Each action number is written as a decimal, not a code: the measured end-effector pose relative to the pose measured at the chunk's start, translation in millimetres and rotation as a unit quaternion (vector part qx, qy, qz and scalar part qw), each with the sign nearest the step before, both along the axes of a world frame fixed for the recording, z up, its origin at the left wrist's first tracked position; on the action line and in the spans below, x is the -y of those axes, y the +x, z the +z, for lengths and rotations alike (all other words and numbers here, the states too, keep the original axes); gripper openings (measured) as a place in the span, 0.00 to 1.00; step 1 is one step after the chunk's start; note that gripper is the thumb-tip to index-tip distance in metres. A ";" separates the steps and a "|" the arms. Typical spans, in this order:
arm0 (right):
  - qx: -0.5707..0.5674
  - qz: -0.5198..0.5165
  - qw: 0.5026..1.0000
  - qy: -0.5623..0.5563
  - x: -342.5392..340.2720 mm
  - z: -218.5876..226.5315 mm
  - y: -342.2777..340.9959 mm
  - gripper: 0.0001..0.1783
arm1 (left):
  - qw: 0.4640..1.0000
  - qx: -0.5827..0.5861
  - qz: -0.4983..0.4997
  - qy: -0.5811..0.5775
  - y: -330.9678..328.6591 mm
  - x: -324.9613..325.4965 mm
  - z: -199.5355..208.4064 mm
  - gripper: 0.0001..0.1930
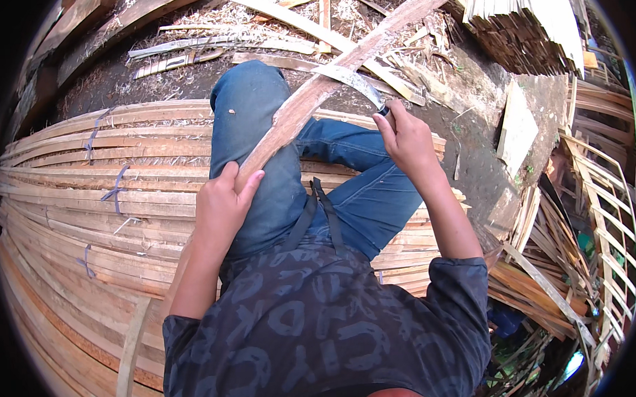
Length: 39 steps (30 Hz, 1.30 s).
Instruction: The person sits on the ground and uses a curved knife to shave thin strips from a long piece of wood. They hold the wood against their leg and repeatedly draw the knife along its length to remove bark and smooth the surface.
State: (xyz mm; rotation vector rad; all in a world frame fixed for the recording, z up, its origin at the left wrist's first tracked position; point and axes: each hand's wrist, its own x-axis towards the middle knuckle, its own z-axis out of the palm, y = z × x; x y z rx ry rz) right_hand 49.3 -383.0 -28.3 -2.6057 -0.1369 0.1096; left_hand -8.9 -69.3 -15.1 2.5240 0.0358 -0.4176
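1. Bare earth (481, 158) strewn with pale wood shavings (213, 13) spreads out beyond the seated person, with loose strips (294, 19) lying across it at odd angles.
2. Long wooden slats (65, 183) run beneath and beside the person, apparently serving as a seat. Purple ties (112, 193) circle some of them, probably to keep the bundles together.
3. At the upper right stands a stack of thin boards (526, 27), well apart from the hands, perhaps to keep it out of the way.
4. One rough plank (307, 101) slants up from the lap, past the left knee (251, 85), its far end over the littered ground. The leg seems to steady it.
5. The left hand (216, 202) is closed around the plank's near end, thumb on top, likely to stop it twisting.
6. The right hand (407, 141) is clenched on the dark handle of a curved knife (359, 83). Its blade lies across the plank, well away from the left hand, which presumably keeps those fingers safe.
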 end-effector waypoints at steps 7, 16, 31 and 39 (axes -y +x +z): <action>0.035 0.027 0.989 -0.139 -3.1 0.8 8.8 0.18 | 1.000 0.006 -0.009 0.020 -0.5 2.7 -0.7 0.22; 0.015 -0.261 0.923 -0.281 152.5 -13.0 64.4 0.28 | 0.999 -0.008 -0.017 0.027 -4.4 -11.9 3.6 0.21; 0.056 -0.021 0.996 -0.069 -9.1 2.9 7.9 0.19 | 1.000 -0.004 0.006 0.009 0.0 -1.4 -7.0 0.21; 0.090 -0.018 0.963 -0.253 63.1 -26.2 53.7 0.21 | 0.998 -0.048 0.004 0.048 7.7 -3.6 8.0 0.24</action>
